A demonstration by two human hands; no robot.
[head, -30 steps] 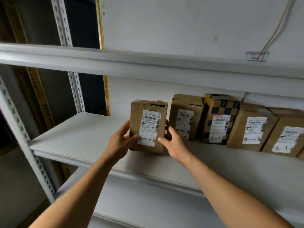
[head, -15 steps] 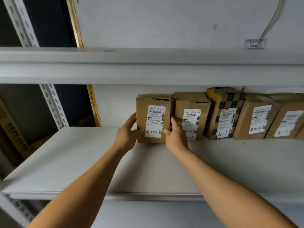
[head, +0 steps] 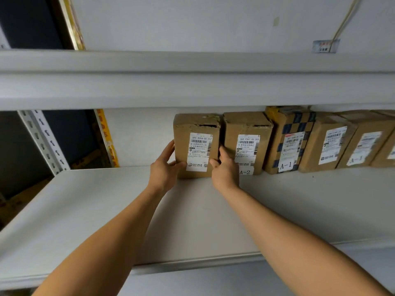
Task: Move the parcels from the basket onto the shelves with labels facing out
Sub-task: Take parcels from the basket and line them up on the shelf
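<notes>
A brown cardboard parcel (head: pixel 197 133) with a white label facing me stands upright at the back of the white shelf (head: pixel 106 206). It is the leftmost in a row of parcels. My left hand (head: pixel 165 167) holds its left side, thumb on the front near the bottom. My right hand (head: pixel 223 169) grips its right edge, fingers reaching between it and the neighbouring parcel marked A-2 (head: pixel 248 144). The basket is out of view.
Further right stand a checkered parcel marked A-1 (head: pixel 288 142) and two more labelled boxes (head: pixel 329 144). An upper shelf board (head: pixel 192 82) runs just above the parcels. A perforated steel post (head: pixel 44 139) stands at the left. A cable (head: pixel 342 24) hangs on the wall.
Both hands carried the parcel back along the shelf and set it upright against the A-2 parcel at the wall. The camera moved closer and tilted up.
</notes>
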